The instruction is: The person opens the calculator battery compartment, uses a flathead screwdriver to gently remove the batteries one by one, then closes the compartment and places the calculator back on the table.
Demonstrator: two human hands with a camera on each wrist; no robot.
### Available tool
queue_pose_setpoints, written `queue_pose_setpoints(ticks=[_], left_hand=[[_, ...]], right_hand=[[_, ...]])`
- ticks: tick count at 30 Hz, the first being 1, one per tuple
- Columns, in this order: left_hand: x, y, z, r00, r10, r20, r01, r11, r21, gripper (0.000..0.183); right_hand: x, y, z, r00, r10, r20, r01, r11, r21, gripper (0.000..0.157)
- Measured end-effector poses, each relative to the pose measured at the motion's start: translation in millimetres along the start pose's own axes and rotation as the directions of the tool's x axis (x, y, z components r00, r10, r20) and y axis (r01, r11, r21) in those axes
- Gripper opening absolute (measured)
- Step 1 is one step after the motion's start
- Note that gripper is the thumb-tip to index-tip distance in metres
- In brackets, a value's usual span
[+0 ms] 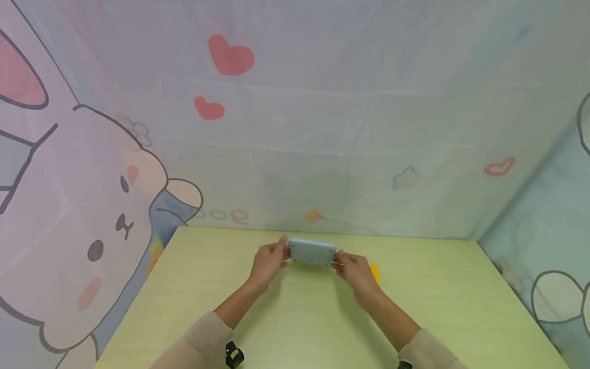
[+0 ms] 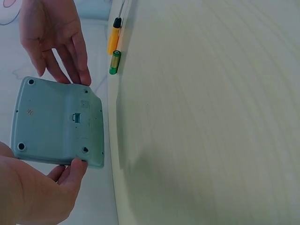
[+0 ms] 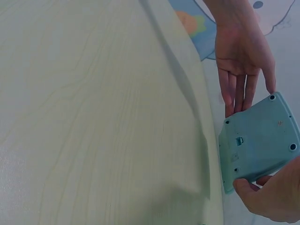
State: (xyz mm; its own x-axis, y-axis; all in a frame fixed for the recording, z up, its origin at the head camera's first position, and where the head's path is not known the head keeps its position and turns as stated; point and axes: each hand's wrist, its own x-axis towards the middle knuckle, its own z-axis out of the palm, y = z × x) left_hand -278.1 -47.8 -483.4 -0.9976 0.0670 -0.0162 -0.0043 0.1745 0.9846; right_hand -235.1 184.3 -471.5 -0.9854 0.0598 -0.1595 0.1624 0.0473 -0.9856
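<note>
A light-blue plastic device (image 1: 312, 252), shaped like a desk calculator, is held up above the far part of the table. Its underside shows, with dark holes near the corners and a small latch in the left wrist view. My left hand (image 1: 269, 262) grips one side edge, thumb on the underside in the left wrist view. On the opposite edge, my right hand (image 1: 357, 274) pinches it between thumb and fingers, as the right wrist view shows (image 3: 276, 197). The device's other face is hidden.
A yellow-handled screwdriver (image 2: 114, 40) lies on the table (image 1: 299, 323) beyond the right hand. Close to its handle is a green battery (image 2: 115, 62). Behind the table's far edge hangs a printed cloth (image 1: 295, 123) with hearts and a rabbit.
</note>
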Motion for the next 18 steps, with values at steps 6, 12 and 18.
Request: queue_pose_setpoints(ticks=[6,12,18], left_hand=[[-3.7,0.7,-2.2,1.000,-0.002,0.012,0.002,1.000,-0.019,0.062],[-6.2,-0.7,-4.2,0.999,-0.007,0.047,0.011,0.997,-0.082,0.052],[-4.6,-2.5,-2.4,0.998,-0.031,0.058,0.039,0.990,-0.138,0.044]], right_hand=[[-1.5,0.8,0.3,1.000,0.004,-0.012,-0.003,0.999,0.052,0.045],[-1.2,3.2,-0.2,0.999,0.010,-0.035,-0.007,0.997,0.081,0.041],[-1.2,3.6,0.5,0.998,0.002,-0.060,0.003,0.997,0.081,0.039]])
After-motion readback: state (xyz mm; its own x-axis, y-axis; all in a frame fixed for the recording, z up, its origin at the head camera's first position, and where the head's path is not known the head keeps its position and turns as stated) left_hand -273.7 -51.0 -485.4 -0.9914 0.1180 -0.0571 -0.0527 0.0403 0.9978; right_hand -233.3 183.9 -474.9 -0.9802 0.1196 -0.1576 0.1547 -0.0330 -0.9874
